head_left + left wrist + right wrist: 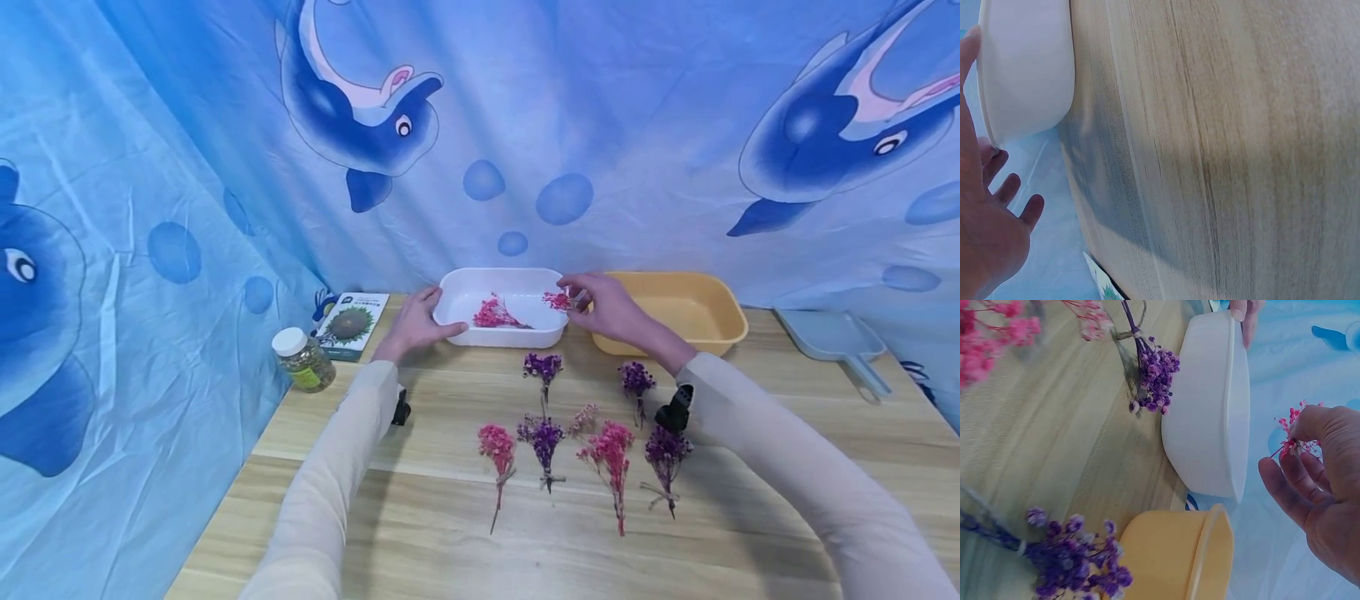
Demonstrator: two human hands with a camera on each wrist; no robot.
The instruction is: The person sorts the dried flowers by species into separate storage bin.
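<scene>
My right hand (600,302) pinches a small pink dried-flower sprig (557,301) between thumb and fingers, over the right end of a white plastic basin (498,337). In the right wrist view the pink sprig (1297,431) shows above the fingertips, partly hidden by the thumb. Inside the basin lies another pink flower sprig (495,313). My left hand (417,322) rests on the basin's left end, thumb at the front rim, other fingers spread loosely along the side. In the left wrist view, three fingers extend free of the white wall (1029,69).
Pink bunches (613,454) and purple bunches (542,435) lie on the wooden table (435,517), several tied with twine. A yellow basin (693,304) stands right of the white one, with a blue-grey dustpan (828,337) beyond. A lidded jar (303,360) and a sunflower packet (352,325) stand left.
</scene>
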